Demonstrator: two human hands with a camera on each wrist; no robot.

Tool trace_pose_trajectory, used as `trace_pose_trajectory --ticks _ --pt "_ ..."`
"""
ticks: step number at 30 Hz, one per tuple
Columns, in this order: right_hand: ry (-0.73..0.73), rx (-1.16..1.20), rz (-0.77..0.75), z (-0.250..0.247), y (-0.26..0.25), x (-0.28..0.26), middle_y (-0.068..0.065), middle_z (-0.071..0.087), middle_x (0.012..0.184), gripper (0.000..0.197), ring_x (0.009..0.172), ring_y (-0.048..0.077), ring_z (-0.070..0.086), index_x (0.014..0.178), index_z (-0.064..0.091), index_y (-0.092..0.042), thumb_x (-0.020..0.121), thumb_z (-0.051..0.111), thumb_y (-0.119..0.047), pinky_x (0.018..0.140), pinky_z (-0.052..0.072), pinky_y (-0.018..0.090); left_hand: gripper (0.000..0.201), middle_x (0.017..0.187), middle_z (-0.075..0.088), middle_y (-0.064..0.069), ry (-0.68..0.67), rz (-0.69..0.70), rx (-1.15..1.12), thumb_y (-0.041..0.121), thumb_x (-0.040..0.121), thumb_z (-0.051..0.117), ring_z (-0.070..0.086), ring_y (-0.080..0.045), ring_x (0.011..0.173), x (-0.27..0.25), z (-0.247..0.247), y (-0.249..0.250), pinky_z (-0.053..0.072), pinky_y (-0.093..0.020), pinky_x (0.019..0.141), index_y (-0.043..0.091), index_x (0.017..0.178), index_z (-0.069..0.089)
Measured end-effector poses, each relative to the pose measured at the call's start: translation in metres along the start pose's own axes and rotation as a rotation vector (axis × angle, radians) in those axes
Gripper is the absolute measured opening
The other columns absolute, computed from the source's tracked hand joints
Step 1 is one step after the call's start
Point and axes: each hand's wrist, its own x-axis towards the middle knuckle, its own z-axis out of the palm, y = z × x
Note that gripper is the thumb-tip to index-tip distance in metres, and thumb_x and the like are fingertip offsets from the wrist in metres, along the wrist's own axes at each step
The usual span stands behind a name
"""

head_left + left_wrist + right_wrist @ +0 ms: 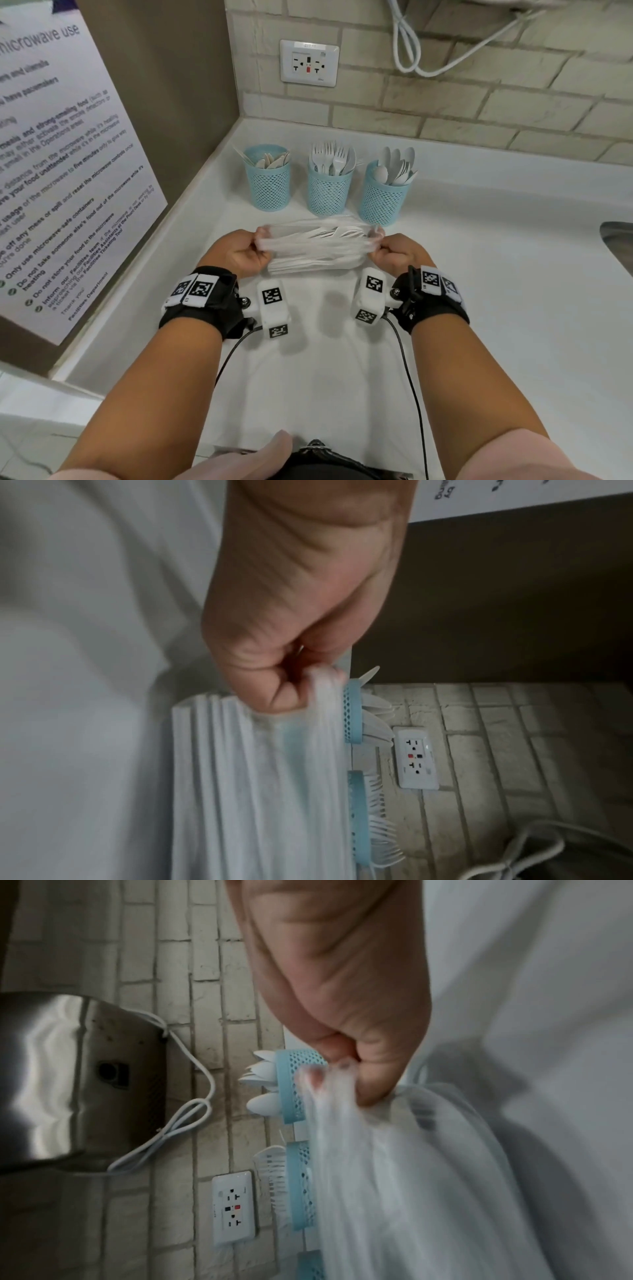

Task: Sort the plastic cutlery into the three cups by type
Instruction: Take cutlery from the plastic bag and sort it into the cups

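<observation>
A clear plastic bag (317, 245) full of white cutlery lies across the white counter (479, 274) just in front of me. My left hand (245, 251) pinches its left end and my right hand (394, 255) pinches its right end, so the film (274, 777) is stretched between them. Behind the bag stand three blue mesh cups in a row. The left cup (268, 178) holds knives, the middle cup (329, 185) holds forks, and the right cup (385, 193) holds spoons. In the right wrist view the stretched bag (394, 1177) hides part of the cups.
A tiled wall with a power socket (309, 63) rises behind the cups. A brown panel with a printed notice (58, 154) bounds the left side. A white cable (411, 51) hangs at the upper right. A metal sink edge (616, 236) shows at the far right.
</observation>
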Motion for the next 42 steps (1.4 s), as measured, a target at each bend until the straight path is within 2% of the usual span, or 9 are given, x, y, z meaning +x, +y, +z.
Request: trace_pose_trajectory --ticks 3,5,7,10,18,25,31,37,42 --pt "-0.093 -0.216 -0.152 0.002 0.0 0.001 0.008 0.057 0.05 0.008 0.045 0.012 0.047 0.074 0.06 0.006 0.076 0.056 0.013 0.046 0.043 0.016 0.034 0.037 0.04 0.005 -0.009 0.006 0.105 0.002 0.097 0.029 0.033 -0.004 0.027 0.008 -0.002 0.0 0.031 -0.011 0.038 0.009 0.073 0.051" --pt "-0.218 -0.404 -0.096 -0.006 0.003 0.011 0.001 0.059 0.058 0.035 0.049 0.006 0.04 0.083 0.066 -0.002 0.061 0.084 -0.022 0.047 0.035 0.006 0.027 0.038 0.036 0.005 -0.029 0.007 0.123 0.012 0.1 0.037 0.029 -0.006 0.027 0.014 -0.004 0.0 0.028 -0.01 0.045 0.012 0.075 0.048" --pt "-0.267 -0.325 -0.037 -0.005 0.003 0.013 -0.004 0.05 0.049 0.042 0.041 0.005 0.034 0.077 0.059 -0.012 0.058 0.083 -0.042 0.043 0.027 0.011 0.016 0.05 0.042 0.004 -0.076 0.012 0.15 0.021 0.095 0.052 0.038 -0.006 0.034 0.013 -0.005 0.001 0.04 -0.014 0.047 0.013 0.082 0.048" --pt "-0.249 -0.487 -0.248 0.002 -0.002 -0.003 -0.002 0.05 0.057 0.015 0.037 0.002 0.041 0.084 0.056 -0.01 0.08 0.066 0.0 0.04 0.033 0.013 0.019 0.086 0.063 -0.001 -0.099 0.195 0.485 0.008 0.088 0.061 0.061 -0.011 0.071 0.004 -0.005 0.002 0.057 -0.028 0.061 0.018 0.103 0.056" --pt "0.023 -1.182 -0.826 0.015 -0.013 -0.01 -0.013 0.056 0.058 0.016 0.051 0.0 0.049 0.069 0.063 -0.016 0.085 0.066 -0.015 0.058 0.039 0.015 0.012 0.073 0.056 0.0 0.078 0.698 1.081 0.023 0.087 0.065 0.047 -0.012 0.062 0.007 0.006 -0.001 0.037 -0.022 0.054 0.012 0.086 0.068" --pt "0.06 -1.015 -0.513 0.027 0.003 -0.001 -0.002 0.05 0.067 0.031 0.063 0.015 0.052 0.065 0.049 -0.019 0.096 0.047 -0.023 0.059 0.041 0.023 0.029 0.072 0.053 0.004 0.157 0.565 1.039 0.032 0.096 0.048 0.045 -0.013 0.06 0.024 0.012 -0.011 0.035 -0.024 0.055 0.009 0.096 0.066" --pt "0.167 -1.479 -0.516 0.02 0.004 -0.005 0.014 0.059 0.123 0.043 0.116 0.031 0.054 0.125 0.043 0.0 0.09 0.057 -0.019 0.096 0.04 0.034 0.043 0.089 0.068 -0.024 0.35 0.682 1.185 0.035 0.093 0.051 0.064 -0.038 0.089 0.033 -0.008 -0.013 0.051 -0.04 0.085 0.01 0.058 0.055" --pt "0.135 -1.274 -0.349 0.016 -0.007 -0.011 0.019 0.067 0.083 0.044 0.078 0.03 0.064 0.085 0.058 0.0 0.087 0.06 -0.043 0.091 0.053 0.045 0.052 0.042 0.053 -0.002 0.318 0.403 1.525 0.049 0.078 0.068 0.048 -0.017 0.044 0.003 -0.013 0.005 0.042 -0.022 0.053 0.01 0.049 0.047" --pt "0.115 -0.978 -0.303 0.02 -0.01 -0.02 0.013 0.056 0.071 0.023 0.066 0.021 0.057 0.067 0.053 -0.004 0.082 0.069 -0.007 0.067 0.058 0.034 0.015 0.06 0.064 -0.011 0.157 0.237 0.915 0.007 0.087 0.064 0.062 -0.01 0.039 -0.006 -0.013 0.0 0.052 -0.014 0.045 -0.001 0.077 0.056"
